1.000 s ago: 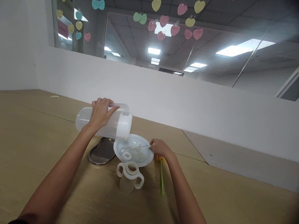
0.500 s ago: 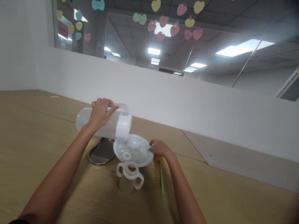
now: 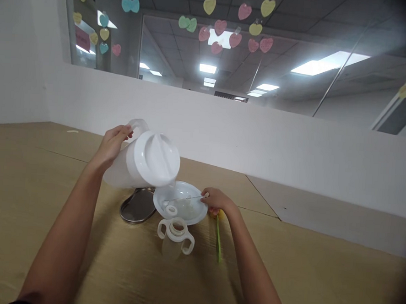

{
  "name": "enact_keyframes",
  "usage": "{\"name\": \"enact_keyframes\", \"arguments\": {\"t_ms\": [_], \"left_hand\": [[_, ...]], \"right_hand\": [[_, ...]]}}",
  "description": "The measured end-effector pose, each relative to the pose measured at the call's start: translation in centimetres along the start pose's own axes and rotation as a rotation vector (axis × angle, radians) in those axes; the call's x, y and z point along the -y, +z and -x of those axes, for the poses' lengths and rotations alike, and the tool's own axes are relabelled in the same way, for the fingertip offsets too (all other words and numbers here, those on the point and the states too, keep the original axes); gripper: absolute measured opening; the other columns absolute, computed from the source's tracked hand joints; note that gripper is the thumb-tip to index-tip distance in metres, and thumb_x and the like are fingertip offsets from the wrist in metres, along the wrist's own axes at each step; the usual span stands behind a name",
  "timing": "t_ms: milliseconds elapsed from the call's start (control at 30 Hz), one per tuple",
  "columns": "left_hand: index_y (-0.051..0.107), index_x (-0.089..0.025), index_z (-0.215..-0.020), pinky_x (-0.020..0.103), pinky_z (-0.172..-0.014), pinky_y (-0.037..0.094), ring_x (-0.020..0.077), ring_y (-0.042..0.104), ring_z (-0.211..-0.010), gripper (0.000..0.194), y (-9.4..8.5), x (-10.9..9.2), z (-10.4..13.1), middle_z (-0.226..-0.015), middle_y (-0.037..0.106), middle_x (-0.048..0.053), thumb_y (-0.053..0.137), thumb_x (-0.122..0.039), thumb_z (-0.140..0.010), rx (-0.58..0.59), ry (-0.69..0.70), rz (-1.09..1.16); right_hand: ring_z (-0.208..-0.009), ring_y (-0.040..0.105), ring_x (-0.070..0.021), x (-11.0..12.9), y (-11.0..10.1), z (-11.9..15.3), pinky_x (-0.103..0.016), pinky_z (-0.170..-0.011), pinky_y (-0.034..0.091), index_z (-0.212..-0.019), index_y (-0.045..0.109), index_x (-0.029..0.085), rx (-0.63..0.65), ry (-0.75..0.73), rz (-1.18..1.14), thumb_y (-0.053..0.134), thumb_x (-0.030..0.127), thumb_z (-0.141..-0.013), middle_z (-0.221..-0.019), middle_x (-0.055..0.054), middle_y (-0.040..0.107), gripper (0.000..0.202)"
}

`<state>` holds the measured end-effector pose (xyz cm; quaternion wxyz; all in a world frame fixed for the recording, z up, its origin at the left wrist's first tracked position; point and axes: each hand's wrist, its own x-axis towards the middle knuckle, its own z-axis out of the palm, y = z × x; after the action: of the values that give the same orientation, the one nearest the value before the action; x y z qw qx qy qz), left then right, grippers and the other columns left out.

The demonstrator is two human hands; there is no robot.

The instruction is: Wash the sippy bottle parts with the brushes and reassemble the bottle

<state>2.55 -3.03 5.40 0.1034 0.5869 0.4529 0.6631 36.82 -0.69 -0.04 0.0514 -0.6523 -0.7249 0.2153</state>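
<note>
My left hand (image 3: pixel 113 144) is closed round the handle of a translucent plastic pitcher (image 3: pixel 121 167) with a white lid. It is tipped sideways, its lid turned toward me, and what looks like a thin clear stream falls from its spout into a white bowl (image 3: pixel 197 216). My right hand (image 3: pixel 215 199) pinches the end of a thin stick (image 3: pixel 186 198) at the bowl's right rim, the stick lying across the bowl. A small white ring (image 3: pixel 171 210) and pale pieces hard to make out are inside. Just in front stands a lidless two-handled baby bottle (image 3: pixel 176 237).
Left of the bowl, below the pitcher, lies a dark metal kidney-shaped tray (image 3: pixel 137 207). A flower with a green stem (image 3: pixel 218 240) lies beneath my right wrist. The wooden table (image 3: pixel 80 254) meets a white wall (image 3: pixel 208 125) with a window above it.
The pitcher has swung so that its lid faces me more, and my left hand has moved left with it. My right hand and the stick stay nearly where they were.
</note>
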Motion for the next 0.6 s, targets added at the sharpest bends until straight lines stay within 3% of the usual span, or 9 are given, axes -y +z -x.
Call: {"name": "enact_keyframes", "arguments": {"t_ms": [167,267,467,600], "left_hand": [[0.059,-0.019,-0.076,0.029,-0.076,0.040,0.0184,0.054,-0.080,0.031,0.9,-5.1,1.8,-0.079,0.060,0.001,0.048,-0.048,-0.080,0.197,0.097,-0.079],[0.061,-0.020,-0.080,0.029,-0.076,0.039,0.0192,0.053,-0.085,0.030,1.5,-6.9,2.9,-0.083,0.061,0.001,0.049,-0.047,-0.080,0.248,0.172,-0.200],[0.062,-0.021,-0.083,0.030,-0.078,0.040,0.0196,0.052,-0.088,0.030,2.8,-7.8,3.8,-0.089,0.062,0.002,0.048,-0.047,-0.081,0.259,0.211,-0.248],[0.061,-0.020,-0.079,0.031,-0.079,0.040,0.0200,0.053,-0.087,0.030,2.9,-7.3,3.3,-0.086,0.063,0.002,0.049,-0.047,-0.080,0.301,0.178,-0.183]], "right_hand": [[-0.043,0.056,-0.0119,0.1,-0.2,0.0,-0.022,-0.043,0.047,-0.109,0.054,0.012,0.011,-0.002,0.009,0.052,0.018,-0.081,-0.060,-0.003,0.061,0.029],[-0.041,0.055,-0.0117,0.1,-0.2,-0.1,-0.023,-0.043,0.047,-0.110,0.054,0.011,0.011,-0.008,0.013,0.052,0.018,-0.081,-0.059,-0.003,0.061,0.030],[-0.040,0.056,-0.0126,-0.2,-0.4,-0.1,-0.024,-0.043,0.048,-0.109,0.054,0.011,0.017,-0.027,0.007,0.052,0.019,-0.081,-0.060,-0.004,0.062,0.029],[-0.043,0.057,-0.0128,-0.3,-0.6,0.0,-0.023,-0.042,0.047,-0.106,0.055,0.011,0.007,-0.047,0.012,0.052,0.019,-0.081,-0.064,-0.006,0.063,0.027]]}}
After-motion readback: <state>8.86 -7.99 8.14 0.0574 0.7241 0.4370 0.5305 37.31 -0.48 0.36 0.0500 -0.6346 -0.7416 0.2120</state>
